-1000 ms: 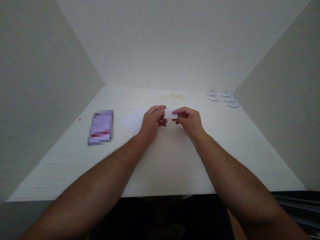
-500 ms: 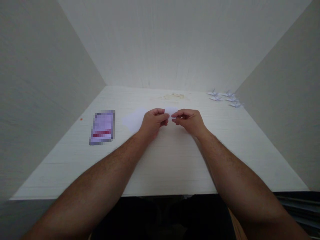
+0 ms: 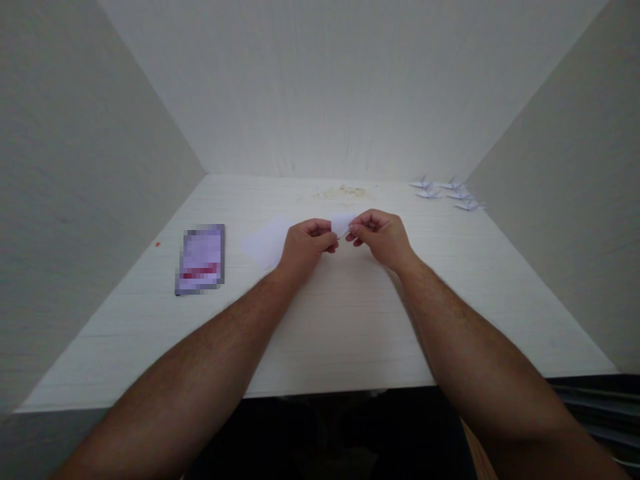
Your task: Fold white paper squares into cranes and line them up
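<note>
My left hand (image 3: 306, 244) and my right hand (image 3: 380, 237) meet over the middle of the white table (image 3: 350, 333). Both pinch a small piece of white paper (image 3: 342, 223) between thumb and fingers, and only its top part shows above the fingertips. A loose white sheet (image 3: 265, 241) lies flat on the table just left of my left hand, partly hidden behind it.
A purple and white packet (image 3: 201, 259) lies on the table at the left, with a tiny red speck (image 3: 158, 245) beyond it. Several small folded paper cranes (image 3: 445, 192) stand at the far right corner. A yellowish stain (image 3: 344, 192) marks the back. Walls enclose three sides.
My hands have drawn closer together on the small paper, and less of it shows between the fingertips. The view has shifted slightly.
</note>
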`<state>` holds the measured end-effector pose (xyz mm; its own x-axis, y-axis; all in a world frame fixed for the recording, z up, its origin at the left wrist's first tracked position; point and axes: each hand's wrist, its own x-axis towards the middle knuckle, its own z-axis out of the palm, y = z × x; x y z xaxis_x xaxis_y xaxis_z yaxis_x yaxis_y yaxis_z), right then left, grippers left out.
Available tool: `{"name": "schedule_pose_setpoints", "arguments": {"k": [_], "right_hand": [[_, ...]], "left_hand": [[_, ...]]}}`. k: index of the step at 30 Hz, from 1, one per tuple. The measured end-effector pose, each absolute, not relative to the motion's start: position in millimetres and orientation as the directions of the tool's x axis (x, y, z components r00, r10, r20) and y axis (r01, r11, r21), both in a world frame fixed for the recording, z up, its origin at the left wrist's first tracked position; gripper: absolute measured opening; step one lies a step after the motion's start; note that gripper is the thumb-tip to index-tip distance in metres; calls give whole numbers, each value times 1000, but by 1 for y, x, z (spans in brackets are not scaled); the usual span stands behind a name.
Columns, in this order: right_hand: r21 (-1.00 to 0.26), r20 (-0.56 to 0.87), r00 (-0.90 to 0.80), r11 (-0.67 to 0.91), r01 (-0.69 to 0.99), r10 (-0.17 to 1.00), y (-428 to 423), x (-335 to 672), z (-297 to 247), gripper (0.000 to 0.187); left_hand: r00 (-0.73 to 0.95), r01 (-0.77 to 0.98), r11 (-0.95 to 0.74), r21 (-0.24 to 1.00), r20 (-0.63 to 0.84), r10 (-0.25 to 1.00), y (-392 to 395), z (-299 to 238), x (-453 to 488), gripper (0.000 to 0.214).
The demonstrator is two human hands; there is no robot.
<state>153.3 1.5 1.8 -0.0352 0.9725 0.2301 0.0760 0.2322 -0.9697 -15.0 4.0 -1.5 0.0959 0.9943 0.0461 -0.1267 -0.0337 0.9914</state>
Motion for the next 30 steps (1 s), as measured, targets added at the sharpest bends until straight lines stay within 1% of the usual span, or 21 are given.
{"name": "schedule_pose_setpoints", "arguments": {"k": [5, 7, 22, 30], "right_hand": [[-967, 235, 4, 234, 97, 972, 1, 152, 5, 19], [-967, 234, 21, 231, 109, 972, 0, 151, 6, 18], [-938, 304, 117, 275, 212, 945, -4, 146, 7, 11], [-920, 334, 131, 292, 263, 933, -6, 145, 8, 10]], "left_hand": [[89, -38, -70, 997, 73, 993, 0, 3, -15, 17], [87, -32, -69, 997, 72, 994, -1, 4, -14, 16], [127, -153, 25, 988, -6, 992, 0, -1, -12, 18], [169, -173, 53, 983, -24, 985, 1, -2, -13, 18]]}}
